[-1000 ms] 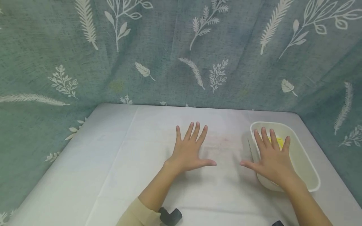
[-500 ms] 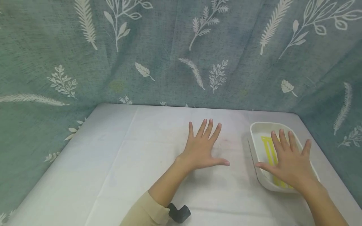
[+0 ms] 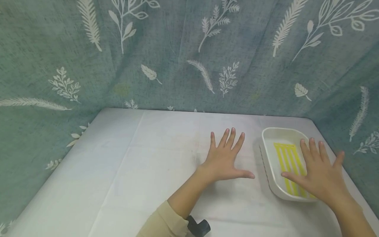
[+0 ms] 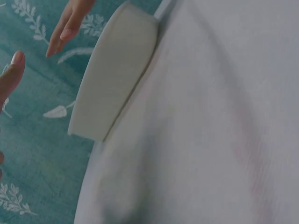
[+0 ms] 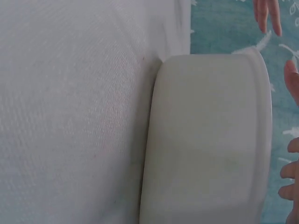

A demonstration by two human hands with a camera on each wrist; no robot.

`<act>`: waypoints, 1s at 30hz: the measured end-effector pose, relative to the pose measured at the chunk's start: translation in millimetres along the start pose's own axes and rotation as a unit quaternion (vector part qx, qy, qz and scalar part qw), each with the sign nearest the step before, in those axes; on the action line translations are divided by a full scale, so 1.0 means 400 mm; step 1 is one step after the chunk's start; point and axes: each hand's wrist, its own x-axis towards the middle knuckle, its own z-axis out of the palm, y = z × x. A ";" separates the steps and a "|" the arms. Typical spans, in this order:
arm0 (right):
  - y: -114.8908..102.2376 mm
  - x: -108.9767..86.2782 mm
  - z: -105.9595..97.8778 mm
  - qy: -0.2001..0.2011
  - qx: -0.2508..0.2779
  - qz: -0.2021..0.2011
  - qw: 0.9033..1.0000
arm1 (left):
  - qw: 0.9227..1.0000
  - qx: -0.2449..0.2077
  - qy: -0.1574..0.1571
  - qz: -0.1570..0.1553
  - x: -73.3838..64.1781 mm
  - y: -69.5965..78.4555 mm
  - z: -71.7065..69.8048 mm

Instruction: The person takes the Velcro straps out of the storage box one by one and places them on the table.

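My left hand [image 3: 223, 163] is held over the white table with fingers and thumb spread, left of a white plastic tub [image 3: 275, 189]. My right hand [image 3: 324, 174] is spread the same way above the tub's right side, hiding part of it. Inside the tub lies a yellow slatted piece [image 3: 284, 161], its long strips joined at the far end. Both hands hold nothing. In the left wrist view the tub's side wall [image 4: 114, 74] shows, with the left thumb [image 4: 11, 77] at the edge. The right wrist view has the tub's wall [image 5: 205, 140] beside the right fingers [image 5: 289, 168].
A white cloth [image 3: 142, 177] with faint creases covers the table. Behind and at both sides hangs a blue-green curtain [image 3: 171, 75] with white leaf prints. A dark rounded piece [image 3: 199, 227] sits by the left wrist, next to the beige sleeve [image 3: 165, 220].
Both hands have moved to the right with fingers still spread. More of the yellow slatted piece in the tub now shows. The tub has stayed in place.
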 end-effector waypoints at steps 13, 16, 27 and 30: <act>0.059 -0.037 0.000 -0.004 0.019 0.046 0.999 | 0.996 -0.089 -0.004 0.018 0.028 0.056 0.036; 0.078 -0.048 0.004 -0.004 0.035 0.056 0.998 | 0.989 -0.144 -0.005 0.018 0.036 0.068 0.045; 0.137 -0.068 0.035 -0.010 0.242 0.034 0.970 | 0.961 -0.277 0.004 0.008 0.049 0.111 0.088; 0.150 -0.076 0.046 -0.038 0.284 0.042 0.957 | 0.943 -0.333 0.012 0.009 0.049 0.126 0.103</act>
